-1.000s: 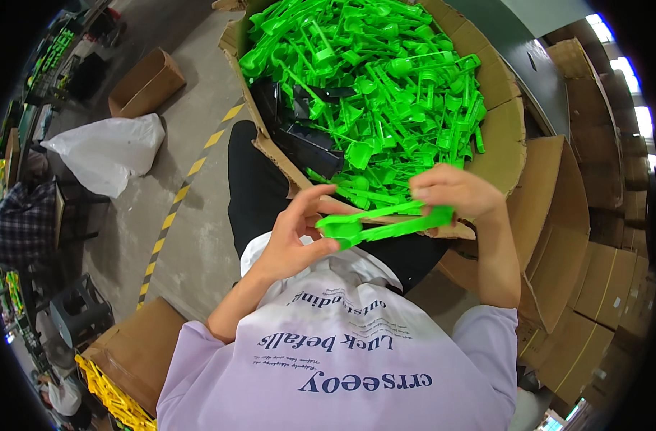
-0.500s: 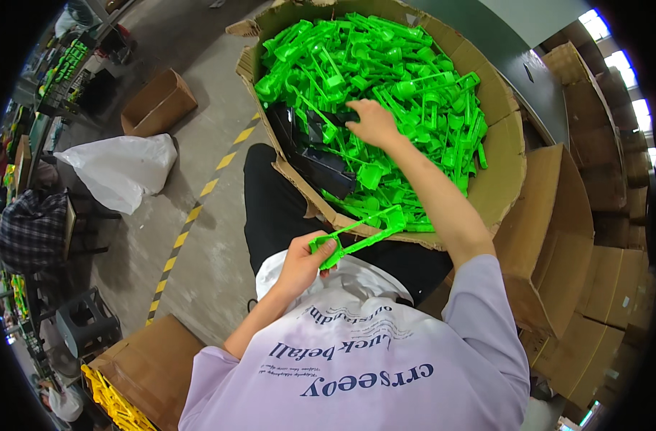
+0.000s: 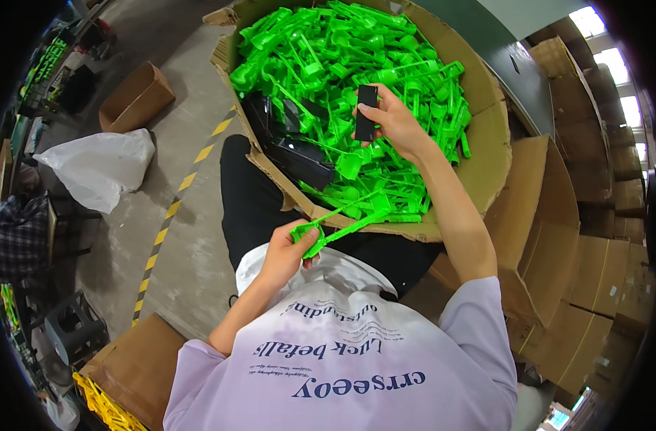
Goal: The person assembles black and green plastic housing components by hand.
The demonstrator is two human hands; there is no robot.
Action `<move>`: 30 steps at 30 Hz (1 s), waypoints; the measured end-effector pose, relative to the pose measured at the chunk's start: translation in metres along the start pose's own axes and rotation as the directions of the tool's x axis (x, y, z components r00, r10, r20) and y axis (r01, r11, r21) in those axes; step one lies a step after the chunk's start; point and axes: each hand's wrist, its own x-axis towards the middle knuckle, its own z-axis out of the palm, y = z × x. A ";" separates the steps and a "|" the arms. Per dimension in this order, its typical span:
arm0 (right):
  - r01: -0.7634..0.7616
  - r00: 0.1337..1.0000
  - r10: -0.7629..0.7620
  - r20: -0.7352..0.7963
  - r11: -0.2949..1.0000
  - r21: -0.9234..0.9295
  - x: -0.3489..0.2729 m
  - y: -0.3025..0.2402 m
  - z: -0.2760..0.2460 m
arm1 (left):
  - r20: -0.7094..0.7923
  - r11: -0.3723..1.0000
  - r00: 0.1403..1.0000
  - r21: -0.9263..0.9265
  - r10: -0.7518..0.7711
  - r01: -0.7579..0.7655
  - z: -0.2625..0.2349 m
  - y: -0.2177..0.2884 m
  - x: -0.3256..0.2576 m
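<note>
My left hand point(image 3: 288, 251) grips one end of a long green plastic frame point(image 3: 354, 228), close to my lap, its far end reaching over the box's near rim. In my right hand point(image 3: 395, 121) is a flat black rectangular piece point(image 3: 366, 113), pinched between thumb and fingers above the heap. The heap of green plastic parts point(image 3: 342, 54) fills a large cardboard box point(image 3: 482, 154) in front of me. More black rectangular pieces point(image 3: 303, 161) lie inside the box along its left wall, some partly covered by green parts.
Cardboard boxes point(image 3: 540, 237) are stacked to the right. On the floor at left are a white plastic bag point(image 3: 101, 165), an open carton point(image 3: 137, 97) and black-yellow tape point(image 3: 168, 215). A dark plastic stool point(image 3: 75, 325) and a carton by yellow parts point(image 3: 106, 402) stand lower left.
My right hand has lifted from the pile of black pieces with one of them and moved toward me. My left hand still holds the green frame, now tilted differently.
</note>
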 end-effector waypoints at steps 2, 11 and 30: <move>0.041 0.998 -0.039 0.053 0.998 -0.044 -0.017 -0.006 -0.003 | 0.010 1.000 1.000 0.011 -0.001 0.001 0.004 0.004 0.004; 0.158 0.945 -0.278 -0.172 0.849 -0.505 -0.091 -0.020 0.036 | -0.039 1.000 0.999 0.028 -0.011 0.012 0.008 -0.007 0.004; 0.202 0.837 -0.327 -0.438 0.929 -0.309 -0.136 0.046 0.096 | -0.110 1.000 0.994 -0.009 -0.021 0.020 0.014 -0.010 -0.005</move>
